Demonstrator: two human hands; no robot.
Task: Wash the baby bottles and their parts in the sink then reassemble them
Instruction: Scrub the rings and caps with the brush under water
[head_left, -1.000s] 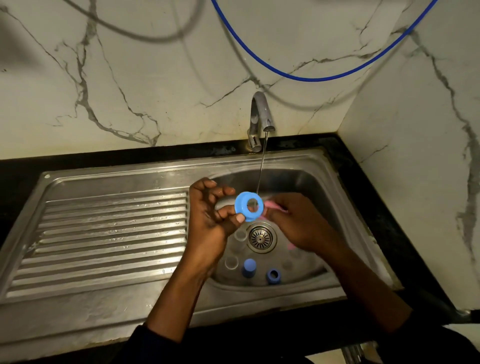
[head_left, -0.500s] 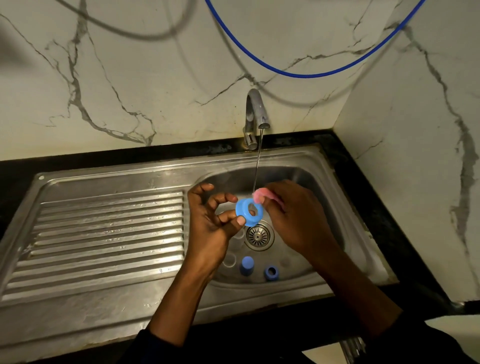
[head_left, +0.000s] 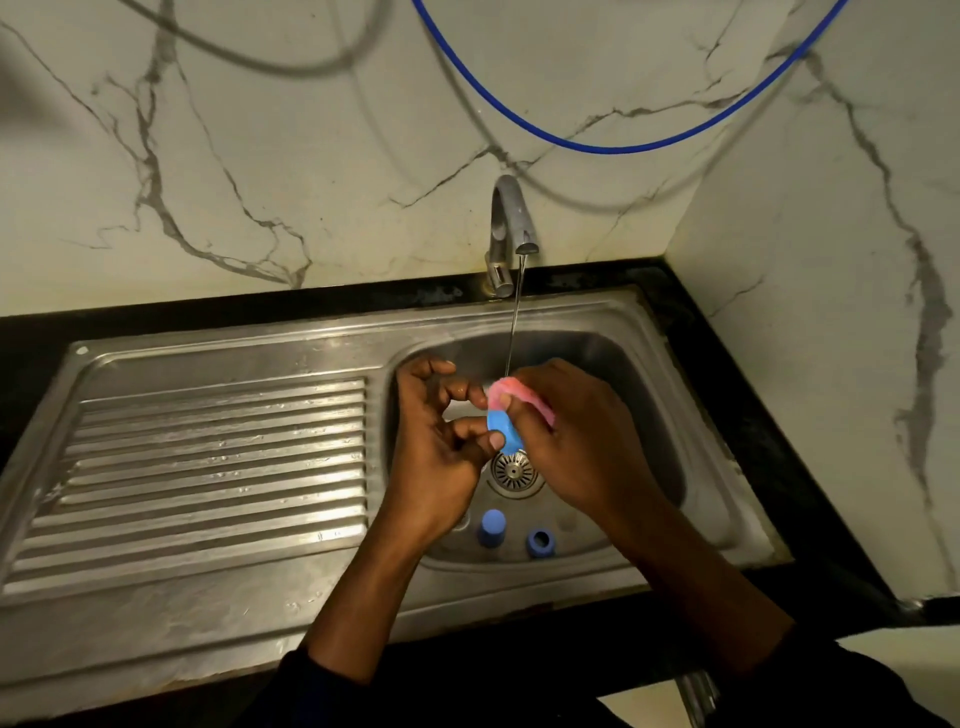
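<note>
Hands meet above the bowl of a steel sink (head_left: 649, 415), seen from the person's own head looking down. Their left hand (head_left: 436, 441) pinches a blue bottle ring (head_left: 505, 435) between thumb and fingertips, holding it edge-on just above the drain strainer (head_left: 514, 470). Their right hand (head_left: 582, 431) is curled round a pink scrubbing pad (head_left: 519, 397) and presses it against the top of the ring. A thin stream of water (head_left: 514, 322) runs from the grey tap (head_left: 511, 228) straight down onto the pad. On the sink floor, near the front wall, stand a blue cap (head_left: 492, 526) and, just beside it to the right, a second blue ring (head_left: 540, 541) with its hole facing up. A ribbed draining board (head_left: 208, 467) lies to the left of the bowl. Behind is a white marble wall (head_left: 311, 182), with a blue hose (head_left: 597, 145) sagging across it above the tap.
</note>
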